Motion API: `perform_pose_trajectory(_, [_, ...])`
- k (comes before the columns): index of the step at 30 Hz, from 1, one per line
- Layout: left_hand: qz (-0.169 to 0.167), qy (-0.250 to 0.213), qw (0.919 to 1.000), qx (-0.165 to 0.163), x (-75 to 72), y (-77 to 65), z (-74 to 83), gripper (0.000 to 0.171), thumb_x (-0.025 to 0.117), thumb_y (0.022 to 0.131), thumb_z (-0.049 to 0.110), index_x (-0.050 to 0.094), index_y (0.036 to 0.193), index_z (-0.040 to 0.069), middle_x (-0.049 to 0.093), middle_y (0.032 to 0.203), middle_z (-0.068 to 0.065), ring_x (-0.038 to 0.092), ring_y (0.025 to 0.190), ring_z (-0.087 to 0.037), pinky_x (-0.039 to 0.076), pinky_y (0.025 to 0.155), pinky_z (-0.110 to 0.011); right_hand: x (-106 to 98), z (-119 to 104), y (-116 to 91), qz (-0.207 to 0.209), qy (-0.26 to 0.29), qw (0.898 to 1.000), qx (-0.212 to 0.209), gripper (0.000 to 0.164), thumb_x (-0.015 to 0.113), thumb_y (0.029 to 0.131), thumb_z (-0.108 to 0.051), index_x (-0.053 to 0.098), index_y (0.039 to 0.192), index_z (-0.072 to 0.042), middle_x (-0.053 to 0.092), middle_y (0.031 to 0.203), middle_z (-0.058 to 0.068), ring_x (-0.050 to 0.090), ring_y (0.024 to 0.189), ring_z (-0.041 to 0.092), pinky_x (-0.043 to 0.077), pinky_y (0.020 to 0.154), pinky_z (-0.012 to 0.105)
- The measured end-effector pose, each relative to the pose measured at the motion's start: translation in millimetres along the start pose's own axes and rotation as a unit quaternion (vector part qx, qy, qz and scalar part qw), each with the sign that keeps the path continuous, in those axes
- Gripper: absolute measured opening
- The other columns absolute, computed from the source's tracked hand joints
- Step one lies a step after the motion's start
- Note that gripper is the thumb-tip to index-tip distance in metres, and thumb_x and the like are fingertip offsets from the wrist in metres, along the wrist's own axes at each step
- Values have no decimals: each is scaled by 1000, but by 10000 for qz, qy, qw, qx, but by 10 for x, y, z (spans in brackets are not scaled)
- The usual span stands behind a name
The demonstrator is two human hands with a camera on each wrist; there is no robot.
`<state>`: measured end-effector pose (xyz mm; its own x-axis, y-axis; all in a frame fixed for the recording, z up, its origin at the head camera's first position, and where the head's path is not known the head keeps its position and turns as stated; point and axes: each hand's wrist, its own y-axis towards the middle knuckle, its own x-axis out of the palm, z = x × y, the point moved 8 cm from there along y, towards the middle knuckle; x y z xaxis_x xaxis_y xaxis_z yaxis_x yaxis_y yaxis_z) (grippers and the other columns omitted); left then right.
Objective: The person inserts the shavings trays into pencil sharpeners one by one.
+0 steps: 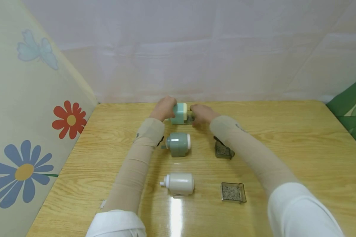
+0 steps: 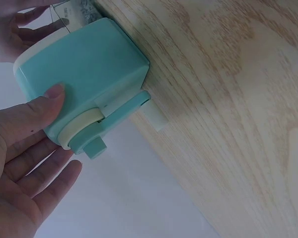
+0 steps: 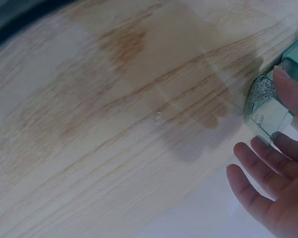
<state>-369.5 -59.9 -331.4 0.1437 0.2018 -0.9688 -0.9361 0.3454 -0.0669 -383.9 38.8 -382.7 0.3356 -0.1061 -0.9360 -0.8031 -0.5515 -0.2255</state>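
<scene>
A turquoise hand-crank pencil sharpener [image 1: 177,116] lies at the table's far edge. My left hand [image 1: 165,108] holds it from the left, thumb on the body and the other fingers around the far side; the crank [image 2: 121,118] points toward that palm. At the sharpener's cream-rimmed end is a clear shavings drawer [image 3: 269,110] with dark shavings inside. My right hand [image 1: 203,114] pinches this drawer between thumb and fingers. It sticks out of the sharpener's body; how deep it sits inside is hidden.
Nearer on the table lie a dark green sharpener [image 1: 179,144] and a white one [image 1: 181,183]. Two drawers of shavings, one [image 1: 223,150] by the right forearm and another [image 1: 233,192] closer in, are to their right. A wall [image 1: 178,65] rises behind the table.
</scene>
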Motion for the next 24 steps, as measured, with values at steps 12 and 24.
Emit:
perform_pose_trajectory(12, [-33, 107, 9999, -17, 8, 17, 9, 37, 77, 70, 4, 63, 104, -3, 62, 101, -12, 56, 91, -24, 46, 83, -33, 5, -29, 20, 31, -1, 10000, -53, 53, 77, 71, -13, 51, 114, 2, 56, 112, 17, 54, 100, 30, 45, 88, 42])
perform_pose_trajectory(24, [-5, 71, 10000, -1, 0, 19, 16, 35, 77, 69, 2, 64, 101, -3, 63, 98, -12, 56, 89, -24, 46, 82, -34, 11, -64, 36, 72, 167, 9998, -83, 50, 78, 68, -10, 53, 110, 3, 58, 109, 18, 55, 99, 31, 45, 88, 43])
